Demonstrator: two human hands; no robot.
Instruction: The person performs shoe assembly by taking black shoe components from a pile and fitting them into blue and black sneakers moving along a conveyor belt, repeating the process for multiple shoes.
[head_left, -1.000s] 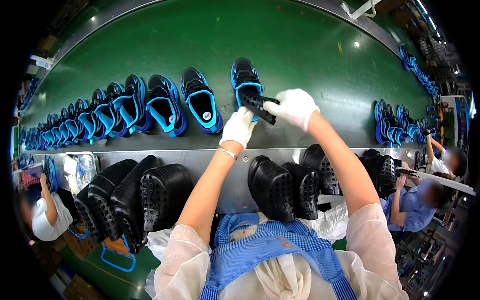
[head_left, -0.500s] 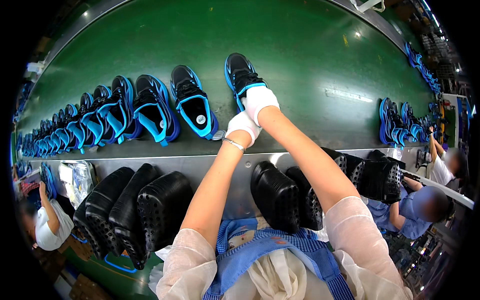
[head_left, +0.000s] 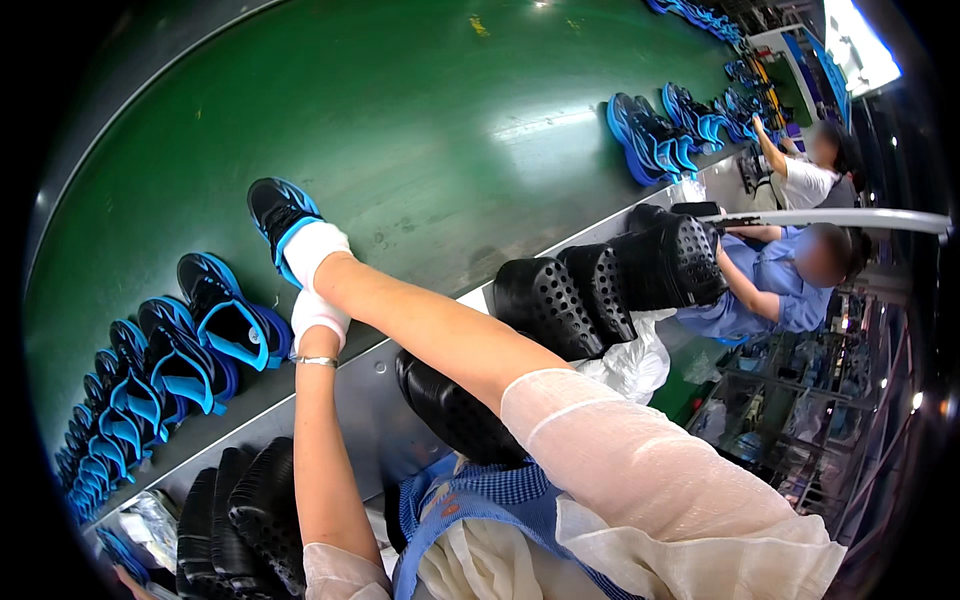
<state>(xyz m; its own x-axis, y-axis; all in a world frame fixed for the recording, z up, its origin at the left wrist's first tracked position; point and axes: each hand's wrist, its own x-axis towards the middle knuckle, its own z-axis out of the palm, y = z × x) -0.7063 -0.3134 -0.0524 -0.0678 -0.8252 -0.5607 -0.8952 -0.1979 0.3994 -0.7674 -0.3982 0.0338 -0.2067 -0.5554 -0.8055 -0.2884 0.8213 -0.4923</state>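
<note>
A black sneaker with bright blue trim [head_left: 282, 205] lies on the green tabletop, toe pointing away from me. My right hand [head_left: 314, 250], in a white glove, is closed at its collar and covers the opening. Just below, my left hand [head_left: 320, 320], also gloved in white, is closed at the heel end, and the two hands touch. Most of the fingers are hidden by the gloves and the shoe. To the left stands another sneaker [head_left: 228, 318], first of a long row of matching ones along the near edge.
Black perforated shoe-shaped forms [head_left: 555, 300] rest on the metal ledge [head_left: 375, 372] along the table's near side, with several more [head_left: 265, 500] at lower left. Further sneakers [head_left: 645, 140] stand at far right. Two other people work beyond; a person in blue [head_left: 760, 280] is nearer.
The view has turned and tilted toward the right, so the table edge now slants. Both hands stay at the same sneaker.
</note>
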